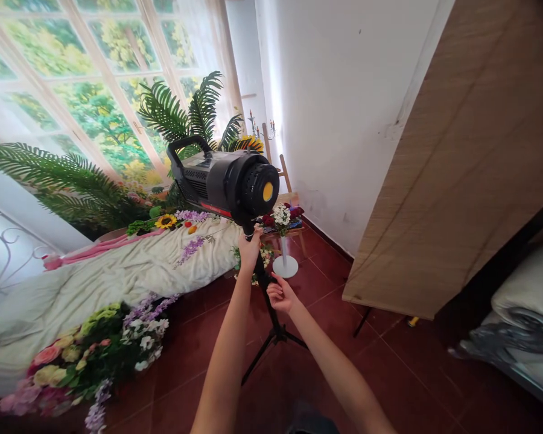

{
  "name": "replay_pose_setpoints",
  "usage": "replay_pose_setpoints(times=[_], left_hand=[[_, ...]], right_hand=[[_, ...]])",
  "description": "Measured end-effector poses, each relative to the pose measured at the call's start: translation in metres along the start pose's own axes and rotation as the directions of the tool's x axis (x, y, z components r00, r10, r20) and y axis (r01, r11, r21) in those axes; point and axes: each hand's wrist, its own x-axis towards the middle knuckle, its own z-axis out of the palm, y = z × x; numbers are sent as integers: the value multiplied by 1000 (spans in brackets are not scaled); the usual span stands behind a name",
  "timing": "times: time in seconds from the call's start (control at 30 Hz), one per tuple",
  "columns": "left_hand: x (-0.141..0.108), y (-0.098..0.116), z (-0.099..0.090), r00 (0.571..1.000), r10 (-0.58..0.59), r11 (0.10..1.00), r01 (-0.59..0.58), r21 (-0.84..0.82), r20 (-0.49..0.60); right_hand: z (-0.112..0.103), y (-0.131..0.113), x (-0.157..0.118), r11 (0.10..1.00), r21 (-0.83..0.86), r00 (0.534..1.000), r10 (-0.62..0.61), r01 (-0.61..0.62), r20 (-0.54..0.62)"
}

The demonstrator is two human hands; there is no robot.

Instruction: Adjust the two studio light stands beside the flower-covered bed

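A black studio light (pixel 208 178) with a top handle and a round yellow emitter is mounted on a black light stand (pixel 261 274). My left hand (pixel 250 247) is closed around the top of the stand, just under the lamp head. Lower on the pole, my right hand (pixel 281 293) has its fingers curled in beside the stand, at what looks like a small knob mostly hidden by the fingers. The stand's tripod legs (pixel 278 334) are spread on the red tiled floor.
To the left, a bed with a cream cover (pixel 140 253) carries scattered flowers. Bouquets (pixel 95 343) stand at its near side. Behind the lamp are palm fronds (pixel 203 111), a white round-based stand (pixel 285 266) with flowers and a wooden easel (pixel 284 172). A bamboo screen (pixel 452 157) hangs at right.
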Motion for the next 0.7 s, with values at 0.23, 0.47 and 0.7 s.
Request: replay_pose_setpoints(times=[0.23,0.47,0.7], left_hand=[[3,-8,-3,1000,0,1000,0,25,-17],[4,-10,-5,1000,2,999,-1,54,-23],[6,-14,-8,998,-43,999,44,5,-49]], right_hand=[[-3,4,6,982,185,995,11,-30,102],[-9,-5,5,798,-589,985,-173,129,-19],[15,-28,-10,-684,-728,852,-406,-45,329]])
